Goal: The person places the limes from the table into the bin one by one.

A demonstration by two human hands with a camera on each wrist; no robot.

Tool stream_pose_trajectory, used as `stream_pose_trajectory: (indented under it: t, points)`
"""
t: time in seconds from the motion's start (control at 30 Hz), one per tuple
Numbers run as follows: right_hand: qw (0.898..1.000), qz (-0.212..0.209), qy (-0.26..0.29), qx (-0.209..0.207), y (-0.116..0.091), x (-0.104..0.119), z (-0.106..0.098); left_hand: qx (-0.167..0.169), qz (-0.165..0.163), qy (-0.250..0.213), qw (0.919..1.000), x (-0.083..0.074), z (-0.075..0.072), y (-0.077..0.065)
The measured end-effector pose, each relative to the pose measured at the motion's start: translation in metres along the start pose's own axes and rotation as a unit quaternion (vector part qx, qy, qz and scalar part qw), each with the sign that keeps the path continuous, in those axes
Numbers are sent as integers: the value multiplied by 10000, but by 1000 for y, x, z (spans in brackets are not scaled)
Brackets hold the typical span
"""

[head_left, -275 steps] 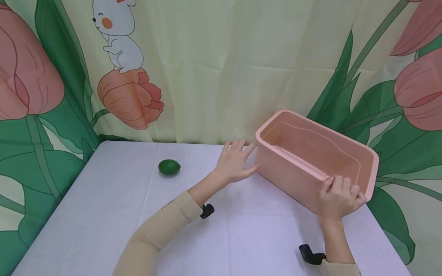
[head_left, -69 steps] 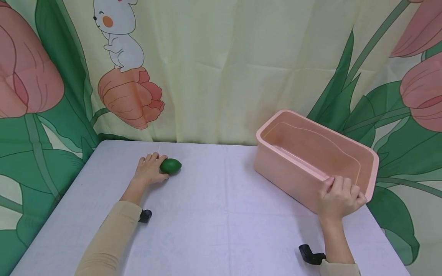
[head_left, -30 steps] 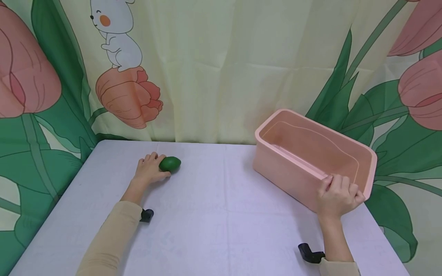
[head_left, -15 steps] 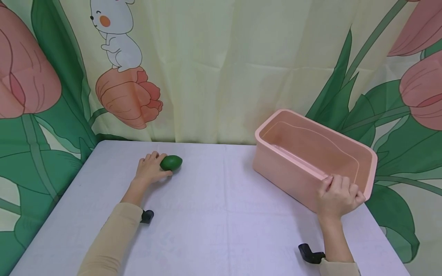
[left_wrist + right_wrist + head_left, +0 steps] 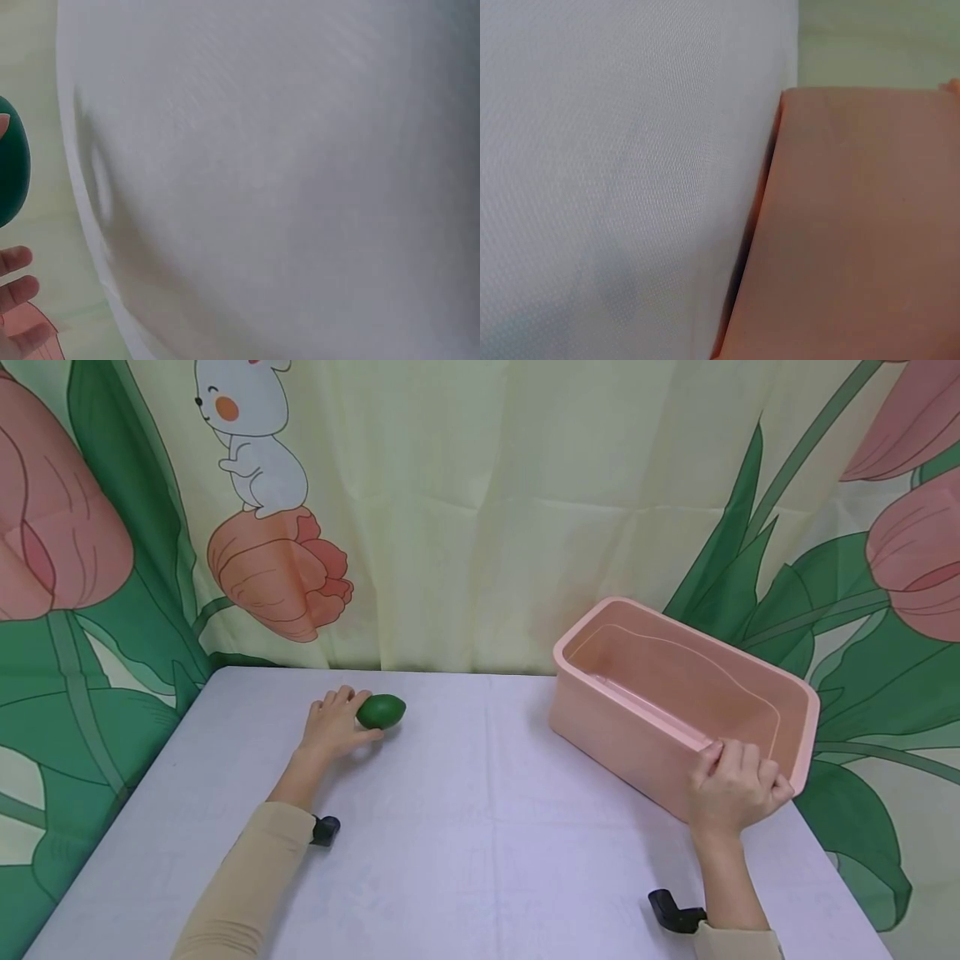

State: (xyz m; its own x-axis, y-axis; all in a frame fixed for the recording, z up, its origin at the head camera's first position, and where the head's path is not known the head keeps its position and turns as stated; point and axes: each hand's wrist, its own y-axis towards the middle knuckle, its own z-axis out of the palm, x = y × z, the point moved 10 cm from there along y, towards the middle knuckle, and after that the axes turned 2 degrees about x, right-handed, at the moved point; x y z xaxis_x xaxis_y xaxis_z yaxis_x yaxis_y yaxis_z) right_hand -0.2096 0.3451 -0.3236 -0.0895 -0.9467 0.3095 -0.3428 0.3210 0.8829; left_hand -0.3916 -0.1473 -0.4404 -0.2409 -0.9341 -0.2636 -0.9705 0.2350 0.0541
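Toward the back left of the table, my left hand [image 5: 333, 724] grips a green lime [image 5: 382, 712] between thumb and fingers, from its left side. In the left wrist view the lime [image 5: 13, 165] shows only partly at the left edge, a fingertip over it, with the table's edge to its right. My right hand [image 5: 737, 787] holds the near rim of a pink rectangular bin [image 5: 622, 735], fingers curled over it. The bin stands upright at the right, and nothing shows inside the part I see. Its outer wall [image 5: 855, 225] fills the right of the right wrist view.
A white cloth covers the table [image 5: 442, 860]. Behind it hangs a curtain [image 5: 450, 527] printed with tulips, a rabbit and a carrot. A black wrist camera [image 5: 675, 912] juts out beside the right forearm, and another [image 5: 326, 831] beside the left.
Earlier the left hand was beside the bin and the lime lay alone. The hand then took hold of the lime and now has moved slightly right and up with it. The right hand stays put.
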Motion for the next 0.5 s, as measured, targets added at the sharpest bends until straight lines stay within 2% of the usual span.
stream_pose_trajectory:
  t: [0.5]
  points:
    - [10000, -20, 33, -31, 0, 0, -1, -149, 180, -8, 9997, -26, -6, 6]
